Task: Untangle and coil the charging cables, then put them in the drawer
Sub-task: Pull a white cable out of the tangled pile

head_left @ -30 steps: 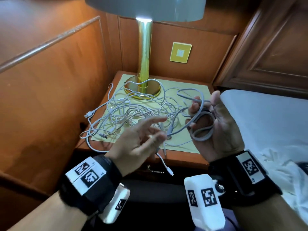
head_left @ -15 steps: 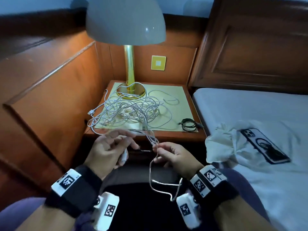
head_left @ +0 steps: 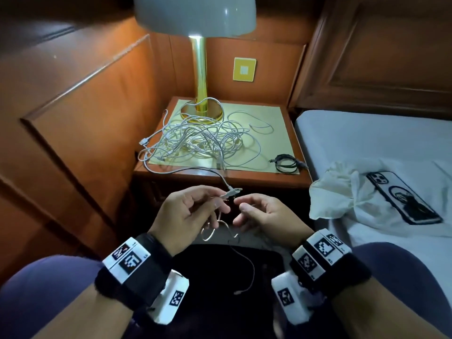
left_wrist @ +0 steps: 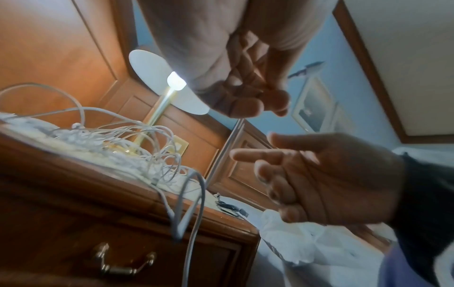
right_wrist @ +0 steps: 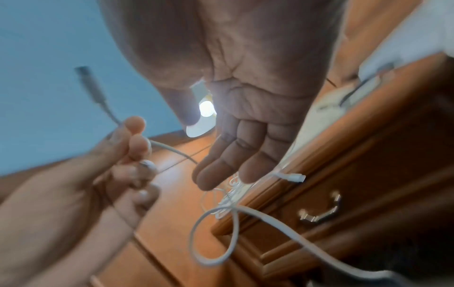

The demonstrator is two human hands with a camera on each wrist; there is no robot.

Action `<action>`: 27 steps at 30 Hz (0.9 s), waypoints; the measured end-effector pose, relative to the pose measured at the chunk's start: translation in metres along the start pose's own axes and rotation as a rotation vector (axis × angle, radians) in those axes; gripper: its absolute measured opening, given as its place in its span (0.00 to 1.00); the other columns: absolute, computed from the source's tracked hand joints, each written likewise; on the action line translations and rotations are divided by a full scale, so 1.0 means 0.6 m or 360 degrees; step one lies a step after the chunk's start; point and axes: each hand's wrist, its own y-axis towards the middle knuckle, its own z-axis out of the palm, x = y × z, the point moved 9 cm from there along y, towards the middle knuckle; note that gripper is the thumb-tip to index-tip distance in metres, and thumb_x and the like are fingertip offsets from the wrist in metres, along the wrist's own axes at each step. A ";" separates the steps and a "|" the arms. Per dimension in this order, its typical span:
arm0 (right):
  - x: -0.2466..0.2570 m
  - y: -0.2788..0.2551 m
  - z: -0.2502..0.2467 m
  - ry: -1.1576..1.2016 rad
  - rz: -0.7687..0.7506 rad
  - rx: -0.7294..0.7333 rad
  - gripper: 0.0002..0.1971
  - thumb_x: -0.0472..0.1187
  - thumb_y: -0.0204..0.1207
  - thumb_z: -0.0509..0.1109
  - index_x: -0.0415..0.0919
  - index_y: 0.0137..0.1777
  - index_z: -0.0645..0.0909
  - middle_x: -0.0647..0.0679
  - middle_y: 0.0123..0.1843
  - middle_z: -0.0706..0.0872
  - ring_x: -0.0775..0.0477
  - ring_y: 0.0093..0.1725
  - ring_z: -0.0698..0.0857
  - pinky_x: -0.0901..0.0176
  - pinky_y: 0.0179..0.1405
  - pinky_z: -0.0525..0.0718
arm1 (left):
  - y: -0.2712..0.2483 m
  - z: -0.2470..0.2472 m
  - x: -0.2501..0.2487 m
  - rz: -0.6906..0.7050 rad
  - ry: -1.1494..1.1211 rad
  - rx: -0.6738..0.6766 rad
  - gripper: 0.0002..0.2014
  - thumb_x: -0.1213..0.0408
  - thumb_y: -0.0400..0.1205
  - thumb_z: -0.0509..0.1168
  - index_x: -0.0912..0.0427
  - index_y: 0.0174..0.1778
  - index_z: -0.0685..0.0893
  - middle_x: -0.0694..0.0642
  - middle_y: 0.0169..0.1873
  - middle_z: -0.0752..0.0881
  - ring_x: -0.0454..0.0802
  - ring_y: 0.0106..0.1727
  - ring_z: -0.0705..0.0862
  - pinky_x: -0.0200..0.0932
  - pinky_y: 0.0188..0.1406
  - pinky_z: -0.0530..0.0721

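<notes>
Right now the left hand [head_left: 188, 211] pinches a thin white charging cable [head_left: 228, 193] just behind its plug, fingers curled on it, while the right hand [head_left: 264, 214] waits beside it with fingers loosely apart and holding nothing. That cable runs up to the tangled heap of white cables [head_left: 200, 140] on the wooden nightstand [head_left: 299, 182], whose brass-handled drawer [left_wrist: 123, 262] is closed. Best, I judge, to keep the plug pinned and draw slack out slowly, easing snags rather than tugging.
</notes>
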 end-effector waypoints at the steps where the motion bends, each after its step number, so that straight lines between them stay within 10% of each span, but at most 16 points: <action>1: 0.001 0.006 0.008 0.0162 0.0070 0.0047 0.14 0.44 0.89 0.62 0.41 0.69 0.79 0.40 0.42 0.92 0.42 0.41 0.90 0.54 0.38 0.85 | 0.002 0.004 -0.006 0.0082 0.0040 0.0045 0.07 0.73 0.85 0.68 0.59 0.50 0.90 0.58 0.38 0.92 0.52 0.29 0.85 0.44 0.33 0.83; 4: -0.005 0.027 0.023 0.0552 0.0307 0.0151 0.20 0.52 0.87 0.60 0.41 0.70 0.80 0.35 0.47 0.90 0.36 0.46 0.86 0.53 0.41 0.84 | -0.005 0.050 -0.024 0.0314 0.0199 0.0394 0.07 0.71 0.83 0.70 0.58 0.52 0.92 0.52 0.38 0.92 0.49 0.38 0.89 0.42 0.43 0.86; 7: -0.005 0.054 0.006 0.0723 0.0289 0.0136 0.10 0.37 0.82 0.70 0.31 0.58 0.85 0.34 0.48 0.90 0.43 0.42 0.89 0.53 0.47 0.88 | -0.009 0.080 -0.017 0.0371 0.0147 0.0616 0.11 0.75 0.83 0.69 0.61 0.58 0.90 0.50 0.37 0.90 0.53 0.40 0.90 0.45 0.43 0.87; 13: 0.022 0.089 -0.026 0.0798 0.0146 0.0127 0.09 0.22 0.79 0.66 0.35 0.51 0.82 0.39 0.39 0.88 0.50 0.27 0.82 0.54 0.29 0.89 | 0.083 -0.023 0.057 0.0007 -0.0249 -0.0086 0.14 0.72 0.80 0.61 0.63 0.62 0.76 0.61 0.46 0.88 0.55 0.38 0.86 0.43 0.40 0.83; 16: 0.034 0.095 -0.014 0.0824 0.0028 0.0233 0.09 0.27 0.81 0.66 0.41 0.54 0.78 0.43 0.42 0.88 0.55 0.21 0.71 0.66 0.16 0.73 | 0.118 0.001 0.083 -0.0067 -0.0227 0.0161 0.17 0.69 0.84 0.61 0.60 0.70 0.76 0.58 0.59 0.89 0.52 0.60 0.88 0.41 0.60 0.83; 21: 0.047 0.112 -0.041 0.1035 -0.0109 0.0112 0.10 0.34 0.79 0.69 0.42 0.58 0.77 0.44 0.40 0.84 0.57 0.23 0.63 0.69 0.18 0.58 | 0.137 0.041 0.108 -0.0322 -0.0269 0.0356 0.10 0.62 0.84 0.65 0.61 0.41 0.87 0.63 0.24 0.74 0.46 0.22 0.73 0.39 0.25 0.74; 27: 0.015 0.103 -0.051 0.0443 0.0270 0.0256 0.14 0.54 0.76 0.72 0.43 0.49 0.89 0.52 0.27 0.65 0.57 0.21 0.58 0.62 0.22 0.53 | 0.202 -0.043 0.091 -0.0275 -0.0151 -0.0012 0.11 0.53 0.71 0.72 0.53 0.27 0.83 0.60 0.25 0.69 0.48 0.23 0.64 0.47 0.23 0.56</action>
